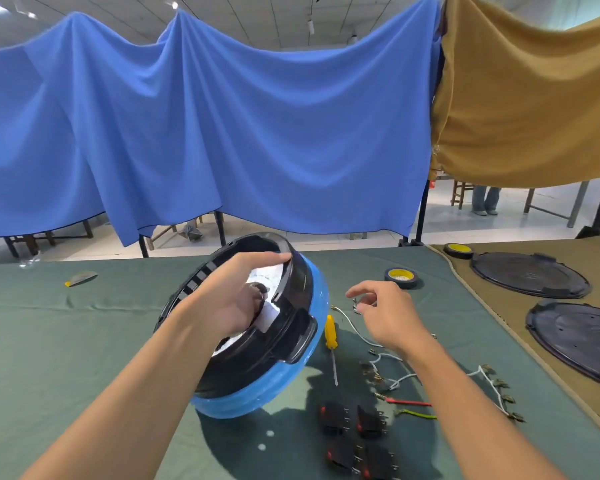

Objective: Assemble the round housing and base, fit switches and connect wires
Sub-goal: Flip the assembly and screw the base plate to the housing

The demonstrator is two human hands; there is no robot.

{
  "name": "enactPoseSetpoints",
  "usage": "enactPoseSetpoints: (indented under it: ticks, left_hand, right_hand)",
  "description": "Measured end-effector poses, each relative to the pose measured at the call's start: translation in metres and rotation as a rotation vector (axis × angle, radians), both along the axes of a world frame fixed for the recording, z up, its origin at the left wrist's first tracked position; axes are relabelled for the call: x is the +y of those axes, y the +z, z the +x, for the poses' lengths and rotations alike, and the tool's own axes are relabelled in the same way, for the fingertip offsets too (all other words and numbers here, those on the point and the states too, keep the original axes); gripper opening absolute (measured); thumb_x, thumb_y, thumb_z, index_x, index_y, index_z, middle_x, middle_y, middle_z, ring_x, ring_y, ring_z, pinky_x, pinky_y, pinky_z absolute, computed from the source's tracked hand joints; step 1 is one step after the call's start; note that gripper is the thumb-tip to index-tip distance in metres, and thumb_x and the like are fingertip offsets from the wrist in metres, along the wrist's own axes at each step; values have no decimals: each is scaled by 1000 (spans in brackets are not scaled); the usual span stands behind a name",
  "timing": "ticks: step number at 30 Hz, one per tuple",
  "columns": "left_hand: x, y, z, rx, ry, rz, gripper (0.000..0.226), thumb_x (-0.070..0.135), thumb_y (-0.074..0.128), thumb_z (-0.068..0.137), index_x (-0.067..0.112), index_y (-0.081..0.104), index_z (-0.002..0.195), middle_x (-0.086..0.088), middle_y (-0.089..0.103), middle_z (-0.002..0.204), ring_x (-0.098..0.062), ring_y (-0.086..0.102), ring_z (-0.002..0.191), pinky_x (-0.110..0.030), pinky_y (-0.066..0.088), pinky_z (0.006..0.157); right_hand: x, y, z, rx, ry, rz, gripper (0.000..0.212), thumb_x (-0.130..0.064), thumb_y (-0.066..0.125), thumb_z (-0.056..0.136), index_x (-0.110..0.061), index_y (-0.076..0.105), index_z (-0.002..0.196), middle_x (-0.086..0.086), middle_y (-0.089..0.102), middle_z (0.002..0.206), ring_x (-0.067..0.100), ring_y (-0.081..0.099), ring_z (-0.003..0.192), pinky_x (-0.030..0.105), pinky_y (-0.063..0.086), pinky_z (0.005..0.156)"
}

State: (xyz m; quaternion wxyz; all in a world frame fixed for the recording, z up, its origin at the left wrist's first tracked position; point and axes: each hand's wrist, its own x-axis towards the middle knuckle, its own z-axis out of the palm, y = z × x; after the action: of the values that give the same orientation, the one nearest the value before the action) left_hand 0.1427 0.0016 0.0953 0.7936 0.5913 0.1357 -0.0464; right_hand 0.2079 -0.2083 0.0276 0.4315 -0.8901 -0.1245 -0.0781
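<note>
A round black housing with a blue-wrapped rim (291, 368) stands tilted on its edge on the green cloth. My left hand (236, 299) reaches into its opening, fingertips curled over the top rim, holding it up. To its right my right hand (385, 313) hovers over the cloth and pinches a small metal piece between thumb and finger. White wires with terminals (392, 372), a red wire (409, 402) and a green wire (418, 415) lie under that hand. Several black rocker switches (354, 420) sit near the front. Two black round base plates (530, 273) (579, 341) lie at the right.
A yellow-handled screwdriver (331, 341) lies just right of the housing. Two tape rolls (401, 277) (458, 250) sit farther back. A yellow-tipped scrap (80, 278) lies at the far left. Blue and tan cloths hang behind the table.
</note>
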Motion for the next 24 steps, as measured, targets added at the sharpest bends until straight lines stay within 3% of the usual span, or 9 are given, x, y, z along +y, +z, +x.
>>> enactPoseSetpoints:
  ticks: [3, 5, 8, 11, 13, 15, 17, 19, 24]
  left_hand:
    - [-1, 15, -8, -104, -76, -127, 61, 23, 87, 59, 11, 55, 110, -9, 47, 92, -32, 48, 88, -41, 36, 83]
    - [0, 20, -11, -180, -114, -222, 56, 25, 84, 64, 14, 54, 110, -8, 60, 85, -31, 61, 78, -37, 50, 76]
    - [4, 25, -15, -281, -165, -316, 58, 30, 76, 75, 17, 50, 125, -10, 65, 101, -33, 67, 84, -40, 56, 72]
    - [7, 20, -18, -466, -209, -405, 28, 31, 74, 78, 12, 72, 98, -2, 69, 99, -27, 70, 85, -36, 56, 73]
    - [8, 15, -21, -584, -221, -457, 25, 34, 64, 88, 14, 78, 90, -1, 75, 100, -24, 72, 94, -38, 57, 82]
    - [9, 8, -21, -677, -305, -524, 41, 35, 43, 102, 11, 76, 105, -5, 73, 115, -23, 66, 113, -40, 47, 102]
    - [7, 3, -23, -708, -307, -590, 33, 32, 58, 96, 9, 72, 114, -9, 70, 121, -27, 64, 116, -43, 46, 103]
    - [7, -10, -18, -691, -275, -664, 45, 35, 79, 77, 10, 71, 114, -10, 71, 117, -30, 67, 109, -45, 53, 94]
    - [1, -38, -14, -625, -202, -730, 58, 44, 68, 81, 12, 59, 128, -10, 61, 125, -31, 57, 117, -45, 37, 108]
  right_hand:
    - [4, 16, -11, -3, 22, 204, 30, 1, 53, 88, -23, 71, 89, -4, 64, 82, 16, 60, 79, 33, 50, 74]
    - [8, 26, -18, 32, 40, 409, 25, 3, 56, 87, -17, 70, 85, 3, 67, 79, 19, 61, 70, 39, 53, 75]
    - [15, 40, -29, 113, 98, 716, 20, 9, 58, 86, -9, 66, 83, 9, 66, 75, 16, 64, 61, 27, 58, 65]
    - [22, 51, -38, 121, 107, 853, 16, 8, 60, 86, -6, 66, 88, 12, 67, 82, 16, 67, 66, 24, 57, 66]
    - [28, 58, -46, 114, 81, 967, 15, 8, 61, 85, -6, 66, 89, 13, 67, 84, 19, 67, 70, 27, 57, 70]
    - [40, 66, -59, 107, 71, 1064, 14, 7, 62, 86, -6, 65, 88, 14, 65, 84, 22, 65, 73, 30, 57, 73]
    - [53, 73, -72, 66, 76, 1107, 16, 7, 61, 86, -8, 66, 87, 12, 66, 83, 23, 65, 74, 33, 59, 75]
    - [65, 79, -83, -22, 65, 1059, 16, 1, 63, 88, -14, 67, 87, 6, 68, 83, 19, 67, 73, 33, 59, 74]
    - [83, 83, -95, -214, 62, 790, 14, -10, 62, 90, -24, 65, 89, -12, 64, 82, -3, 59, 69, 21, 52, 69]
